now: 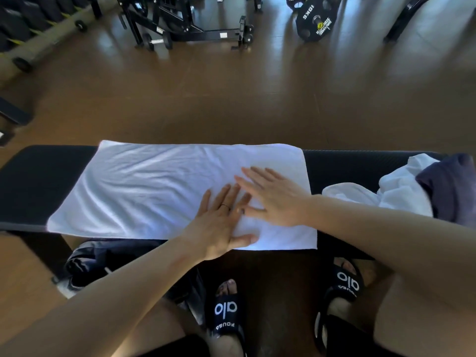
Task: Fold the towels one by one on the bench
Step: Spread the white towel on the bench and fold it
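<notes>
A white towel [154, 186] lies spread flat along the black bench [38, 184], its long side running left to right. My left hand [221, 222] presses flat on the towel's near right part, fingers straight. My right hand [273, 199] lies flat just beside it, fingers stretched leftward and partly overlapping the left fingertips. At the bench's right end sits a heap of loose towels: a crumpled white one [396, 191] and a dark blue one [448, 186].
A dark bag or cloth [108, 264] lies on the floor under the bench's near edge. My feet in black slides [226, 313] stand in front of the bench. Beyond the bench is brown floor, with a weight rack [195, 24] and plates [314, 21] far back.
</notes>
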The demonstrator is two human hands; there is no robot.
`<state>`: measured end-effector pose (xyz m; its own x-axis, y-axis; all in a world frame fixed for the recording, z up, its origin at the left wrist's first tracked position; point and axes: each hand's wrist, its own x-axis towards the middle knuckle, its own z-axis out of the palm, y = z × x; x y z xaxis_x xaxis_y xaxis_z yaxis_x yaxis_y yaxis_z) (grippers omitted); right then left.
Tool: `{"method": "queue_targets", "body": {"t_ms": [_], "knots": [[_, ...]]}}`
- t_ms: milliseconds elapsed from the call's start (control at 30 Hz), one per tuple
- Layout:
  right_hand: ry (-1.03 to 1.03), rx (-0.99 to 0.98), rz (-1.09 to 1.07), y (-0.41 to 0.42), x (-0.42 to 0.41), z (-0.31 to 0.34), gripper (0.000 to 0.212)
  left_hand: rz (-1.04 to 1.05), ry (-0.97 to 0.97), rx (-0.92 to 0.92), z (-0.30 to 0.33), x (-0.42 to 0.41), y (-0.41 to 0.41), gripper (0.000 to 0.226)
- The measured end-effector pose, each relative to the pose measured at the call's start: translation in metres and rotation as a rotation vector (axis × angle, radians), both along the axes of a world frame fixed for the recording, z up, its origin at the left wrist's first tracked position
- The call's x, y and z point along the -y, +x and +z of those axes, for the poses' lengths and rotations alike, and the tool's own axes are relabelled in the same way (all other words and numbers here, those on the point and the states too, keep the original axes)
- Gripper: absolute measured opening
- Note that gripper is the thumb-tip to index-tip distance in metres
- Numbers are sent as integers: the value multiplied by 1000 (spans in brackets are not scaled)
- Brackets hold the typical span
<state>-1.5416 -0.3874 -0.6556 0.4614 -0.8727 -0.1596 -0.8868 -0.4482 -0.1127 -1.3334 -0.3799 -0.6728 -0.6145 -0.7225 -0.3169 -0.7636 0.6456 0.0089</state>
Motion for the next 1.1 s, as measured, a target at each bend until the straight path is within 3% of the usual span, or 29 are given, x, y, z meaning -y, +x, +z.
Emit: {"method": "queue_targets", "body": {"t_ms": [267,533,700,800,900,1100], "knots": [[-46,-16,70,2,-37,-11,90,-57,-66,-49,0,0,21,110],[-117,-65,231,11,-59,-29,93,201,-41,-53,8,30,106,118],[-88,-52,238,17,-56,-21,93,176,-53,-143,2,30,129,115],[-134,14,265,46,-47,-14,86,310,-73,-212,4,33,147,113],[-189,40,291,82,-31,-15,82,487,-76,-163,2,35,176,111],[-212,-16,321,95,-30,-38,74,413,-104,-112,-4,26,212,111]]}}
